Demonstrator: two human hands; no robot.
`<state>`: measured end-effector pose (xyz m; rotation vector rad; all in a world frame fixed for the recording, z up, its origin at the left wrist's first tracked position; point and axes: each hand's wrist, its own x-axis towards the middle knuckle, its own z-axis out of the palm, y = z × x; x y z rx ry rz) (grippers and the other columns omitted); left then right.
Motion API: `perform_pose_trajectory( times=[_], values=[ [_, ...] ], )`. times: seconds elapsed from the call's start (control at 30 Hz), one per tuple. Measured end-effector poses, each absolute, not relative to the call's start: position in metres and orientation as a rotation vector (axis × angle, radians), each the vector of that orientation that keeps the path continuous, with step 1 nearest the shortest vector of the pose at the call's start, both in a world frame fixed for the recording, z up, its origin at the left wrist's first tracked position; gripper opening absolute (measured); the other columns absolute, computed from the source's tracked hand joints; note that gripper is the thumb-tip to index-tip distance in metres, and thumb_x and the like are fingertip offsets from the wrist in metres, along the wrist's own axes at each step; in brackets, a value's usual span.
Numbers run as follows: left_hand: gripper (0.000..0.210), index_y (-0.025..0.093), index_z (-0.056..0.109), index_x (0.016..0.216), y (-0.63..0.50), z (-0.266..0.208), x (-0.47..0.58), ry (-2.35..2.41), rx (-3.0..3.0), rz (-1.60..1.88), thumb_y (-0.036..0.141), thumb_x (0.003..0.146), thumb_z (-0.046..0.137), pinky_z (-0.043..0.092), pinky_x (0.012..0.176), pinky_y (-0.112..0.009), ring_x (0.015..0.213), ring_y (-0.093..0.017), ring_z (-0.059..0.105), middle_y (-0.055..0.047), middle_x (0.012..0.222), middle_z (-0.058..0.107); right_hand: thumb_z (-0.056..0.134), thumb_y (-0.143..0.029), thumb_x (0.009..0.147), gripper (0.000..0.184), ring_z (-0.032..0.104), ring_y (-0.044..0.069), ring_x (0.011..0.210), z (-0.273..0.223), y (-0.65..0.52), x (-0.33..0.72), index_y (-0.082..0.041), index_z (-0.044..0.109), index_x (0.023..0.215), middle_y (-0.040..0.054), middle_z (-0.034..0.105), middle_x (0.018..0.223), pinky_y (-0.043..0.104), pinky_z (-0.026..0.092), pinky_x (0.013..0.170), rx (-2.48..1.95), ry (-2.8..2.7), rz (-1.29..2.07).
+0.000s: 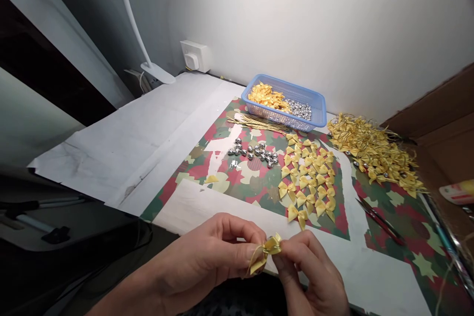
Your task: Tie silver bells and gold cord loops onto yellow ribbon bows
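Low in the view, over the table's near edge, a yellow ribbon bow [273, 245] is pinched between both hands. My left hand [211, 252] is closed on its left side, thumb and forefinger pressed together, with a thin gold cord looping by the thumb. My right hand [314, 271] grips the bow's right side with its fingertips. Just beyond them, several loose yellow bows [307, 177] lie in rough rows on the camouflage-patterned sheet [237, 187]. Small silver bells [255, 150] are scattered to their left. Whether a bell is on the held bow is hidden by the fingers.
A blue basket [322, 108] holds more bows and silver bells at the back. Gold cords [259, 122] lie before it. At right are a heap of corded bows [374, 150], red-handled tweezers [383, 222] and a cardboard box [444, 123]. A white lamp [157, 73] stands back left.
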<state>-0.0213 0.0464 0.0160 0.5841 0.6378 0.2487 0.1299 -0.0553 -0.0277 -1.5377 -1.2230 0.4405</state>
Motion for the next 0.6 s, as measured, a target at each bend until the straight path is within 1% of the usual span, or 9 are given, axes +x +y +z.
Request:
perform_pose_trajectory(
  times=[0.27, 0.4, 0.6],
  values=[
    [0.014, 0.014, 0.077, 0.072, 0.0487, 0.0151, -0.0205, 0.623, 0.560, 0.229, 0.026, 0.075, 0.084, 0.037, 0.069, -0.023, 0.072, -0.014, 0.039, 0.000, 0.076, 0.052, 0.061, -0.022, 0.096, 0.020, 0.040, 0.012, 0.059, -0.0300, -0.0545, 0.1279, -0.024, 0.062, 0.077, -0.0031, 0.041, 0.071, 0.023, 0.033, 0.052, -1.478, -1.189, 0.509],
    [0.013, 0.014, 0.077, 0.072, 0.0500, 0.0135, -0.0209, 0.605, 0.543, 0.221, 0.024, 0.075, 0.084, 0.036, 0.068, -0.022, 0.071, -0.014, 0.041, 0.000, 0.076, 0.052, 0.062, -0.019, 0.096, 0.019, 0.041, 0.012, 0.060, -0.0297, -0.0541, 0.1266, -0.024, 0.059, 0.078, -0.0036, 0.040, 0.072, 0.023, 0.034, 0.054, -1.441, -1.180, 0.523],
    [0.012, 0.014, 0.079, 0.073, 0.0476, 0.0145, -0.0200, 0.610, 0.547, 0.222, 0.024, 0.075, 0.084, 0.037, 0.069, -0.023, 0.071, -0.014, 0.040, 0.000, 0.074, 0.051, 0.063, -0.020, 0.095, 0.019, 0.041, 0.012, 0.059, -0.0284, -0.0537, 0.1242, -0.024, 0.061, 0.077, -0.0035, 0.042, 0.071, 0.023, 0.033, 0.052, -1.434, -1.153, 0.512]
  ],
)
